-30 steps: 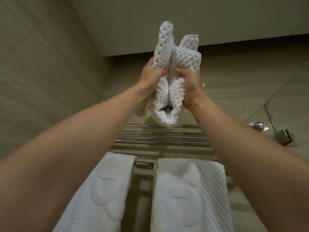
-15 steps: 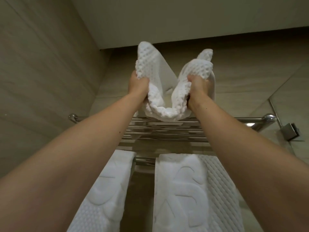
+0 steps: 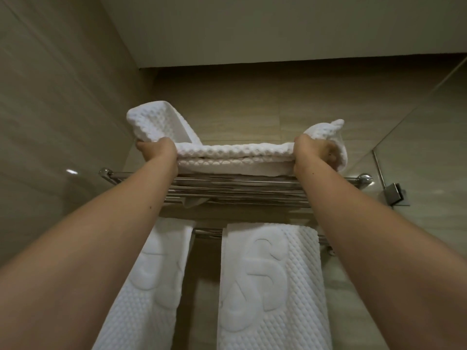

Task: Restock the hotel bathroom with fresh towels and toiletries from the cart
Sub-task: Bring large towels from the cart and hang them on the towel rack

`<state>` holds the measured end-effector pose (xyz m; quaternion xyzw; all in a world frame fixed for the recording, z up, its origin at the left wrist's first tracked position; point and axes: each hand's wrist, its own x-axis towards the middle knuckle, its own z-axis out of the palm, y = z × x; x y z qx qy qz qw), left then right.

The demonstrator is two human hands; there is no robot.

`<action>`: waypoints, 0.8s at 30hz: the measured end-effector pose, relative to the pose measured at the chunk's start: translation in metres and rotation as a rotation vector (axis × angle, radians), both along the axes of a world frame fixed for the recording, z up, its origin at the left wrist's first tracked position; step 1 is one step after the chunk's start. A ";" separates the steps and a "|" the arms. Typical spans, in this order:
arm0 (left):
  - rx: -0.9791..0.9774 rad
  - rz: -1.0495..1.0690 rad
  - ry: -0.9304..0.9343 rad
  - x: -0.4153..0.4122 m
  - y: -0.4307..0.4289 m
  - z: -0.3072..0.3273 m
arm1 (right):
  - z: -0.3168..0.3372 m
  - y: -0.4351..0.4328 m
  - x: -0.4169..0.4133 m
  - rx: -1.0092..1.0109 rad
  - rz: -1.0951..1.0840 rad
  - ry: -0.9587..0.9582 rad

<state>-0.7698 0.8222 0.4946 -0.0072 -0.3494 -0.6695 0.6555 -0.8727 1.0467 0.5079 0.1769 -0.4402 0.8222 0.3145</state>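
A white waffle-weave towel (image 3: 235,157), folded, lies stretched across the top of a chrome wall rack (image 3: 237,188). My left hand (image 3: 156,150) grips its left end and my right hand (image 3: 313,152) grips its right end, both raised overhead. Each end of the towel curls upward past my fingers. Most of my fingers are hidden under the fabric.
Two white embossed towels hang from the rack's lower bar, one at left (image 3: 156,279) and one at right (image 3: 270,286). Beige tiled walls close in at left and behind. A glass panel with a metal bracket (image 3: 395,194) stands at right.
My hands have moved apart and down, spreading the bunched towel flat onto the rack's top shelf.
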 end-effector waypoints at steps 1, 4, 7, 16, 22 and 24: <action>0.033 -0.012 -0.003 0.003 0.004 -0.001 | 0.000 0.005 0.003 -0.010 -0.010 -0.033; 0.097 -0.032 -0.038 0.011 0.012 -0.007 | -0.014 0.012 0.012 0.019 -0.126 -0.033; 0.125 -0.056 -0.079 0.015 0.012 -0.014 | -0.030 0.021 0.022 0.048 -0.326 -0.013; 0.027 -0.114 -0.349 0.047 -0.010 -0.021 | -0.037 0.005 0.060 0.914 -1.175 0.303; -0.077 -0.086 -0.366 0.064 -0.027 -0.022 | -0.031 -0.055 0.096 1.064 -0.528 0.509; -0.113 -0.080 -0.379 0.062 -0.026 -0.024 | -0.032 -0.071 0.099 1.106 -0.492 0.514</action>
